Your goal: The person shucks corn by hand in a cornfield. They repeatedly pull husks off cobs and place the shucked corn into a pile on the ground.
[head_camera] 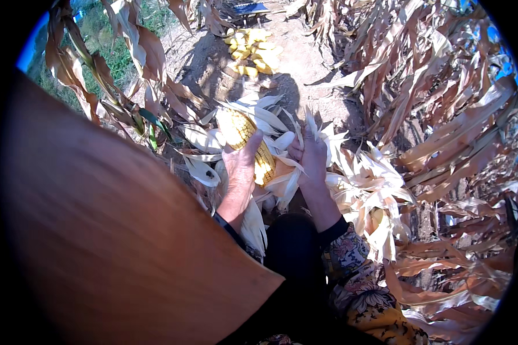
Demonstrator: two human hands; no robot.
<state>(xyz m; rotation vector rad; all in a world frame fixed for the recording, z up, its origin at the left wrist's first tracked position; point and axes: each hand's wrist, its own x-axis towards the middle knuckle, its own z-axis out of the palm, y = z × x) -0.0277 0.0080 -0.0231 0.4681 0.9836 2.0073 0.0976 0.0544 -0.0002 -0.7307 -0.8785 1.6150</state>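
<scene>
My left hand is wrapped around a yellow ear of corn, thumb across its kernels. The ear is tilted, its upper end pointing away to the left, and its kernels are bare along most of the length. Pale husk leaves spread from its lower end towards my right hand. That hand is closed on a bunch of dry husk just right of the ear. More loose husks lie on the ground beneath and beyond both hands.
Husked yellow ears are heaped on bare soil ahead. Dry corn stalks stand on the right, and another stalk on the left. A heap of husks lies beside my right arm. A large, blurred brown surface blocks the lower left.
</scene>
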